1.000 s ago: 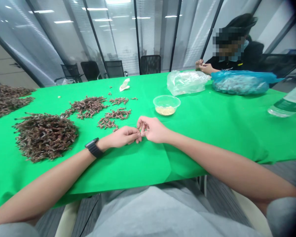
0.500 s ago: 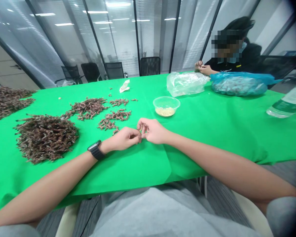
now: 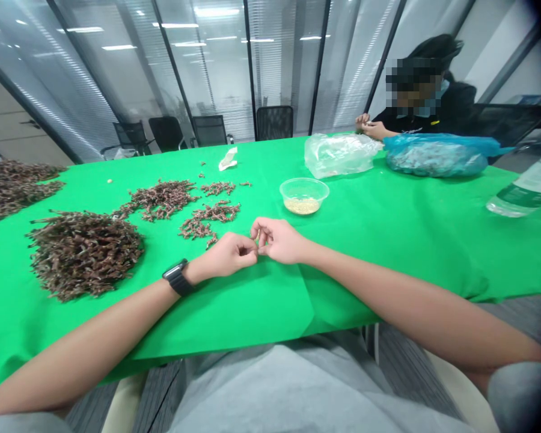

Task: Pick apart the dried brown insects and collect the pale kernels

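The small pale piece [image 3: 256, 238] sat at the meeting point of the two hands, above the near edge of the green table cover [image 3: 342, 294] and roughly midway along it. It was barely visible between the fingers, too small for its long axis to be read. It lay closest to the right hand [image 3: 279, 241], whose thumb and forefinger were bent into a tight pinch around it. The left hand [image 3: 229, 254], with a black smartwatch [image 3: 177, 277] on its wrist, was curled closed, its fingertips pressed up against the right hand's; whether they also gripped the piece could not be told. Neither hand was spread.

Just beyond the hands lay loose scatterings of spiky brown dried sprigs [image 3: 210, 211], with a large heap of them [image 3: 85, 255] to the left and more at the table's left edge. A clear plastic tub [image 3: 303, 196] holding pale grains stood ahead and to the right. Further along the far edge were a clear plastic bag [image 3: 338, 156] and a filled blue plastic bag [image 3: 436, 155], and a co-worker's hands [image 3: 369, 127] were working beyond them
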`<action>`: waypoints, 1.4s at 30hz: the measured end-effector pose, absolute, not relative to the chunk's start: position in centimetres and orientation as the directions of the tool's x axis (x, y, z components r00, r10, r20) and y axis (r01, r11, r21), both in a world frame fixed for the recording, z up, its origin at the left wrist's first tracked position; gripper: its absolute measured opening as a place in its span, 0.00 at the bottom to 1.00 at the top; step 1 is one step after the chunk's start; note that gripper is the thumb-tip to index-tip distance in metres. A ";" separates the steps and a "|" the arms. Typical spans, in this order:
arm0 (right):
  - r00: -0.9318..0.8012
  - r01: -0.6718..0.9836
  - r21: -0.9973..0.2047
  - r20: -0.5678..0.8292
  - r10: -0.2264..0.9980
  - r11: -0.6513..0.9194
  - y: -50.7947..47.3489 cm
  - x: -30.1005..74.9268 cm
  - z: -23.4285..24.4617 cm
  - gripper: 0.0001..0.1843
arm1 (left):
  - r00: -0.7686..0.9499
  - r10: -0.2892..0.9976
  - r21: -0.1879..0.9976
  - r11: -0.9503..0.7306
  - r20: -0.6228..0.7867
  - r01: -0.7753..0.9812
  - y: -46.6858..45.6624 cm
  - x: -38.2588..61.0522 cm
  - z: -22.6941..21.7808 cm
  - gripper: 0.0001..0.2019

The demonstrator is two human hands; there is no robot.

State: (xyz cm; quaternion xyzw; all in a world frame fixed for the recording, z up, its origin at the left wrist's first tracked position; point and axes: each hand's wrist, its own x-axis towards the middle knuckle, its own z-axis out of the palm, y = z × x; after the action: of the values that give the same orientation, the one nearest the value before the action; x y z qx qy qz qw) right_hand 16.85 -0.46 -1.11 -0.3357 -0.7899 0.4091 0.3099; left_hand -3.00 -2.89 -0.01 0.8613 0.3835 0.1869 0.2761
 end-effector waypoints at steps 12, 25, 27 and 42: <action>-0.611 0.083 -0.982 0.084 0.787 0.169 0.1 16.7 -0.7 0.18 | 0.667 0.720 0.546 -0.644 0.193 0.536 -3.4 -2.9 0.7 0.14; -0.633 0.096 -0.982 0.065 0.771 0.161 0.1 16.8 -0.6 0.17 | 0.788 0.605 -0.136 -0.776 0.117 0.616 -3.9 -2.9 1.4 0.12; -0.638 0.107 -0.982 0.051 0.768 0.155 0.1 16.8 -0.5 0.18 | 0.794 0.599 -0.222 -0.764 0.104 0.606 -4.0 -2.9 1.2 0.12; -0.638 0.166 -0.984 -0.054 0.768 0.068 0.5 18.4 1.4 0.20 | 0.693 0.630 0.083 -0.758 0.350 0.647 -4.2 -2.8 1.0 0.10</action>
State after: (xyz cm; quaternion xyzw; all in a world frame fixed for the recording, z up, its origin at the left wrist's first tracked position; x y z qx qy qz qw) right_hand 18.36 0.49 1.45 -0.3408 -0.6850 0.5914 0.2547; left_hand -2.85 -4.23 1.03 0.9198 0.3472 0.1813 -0.0232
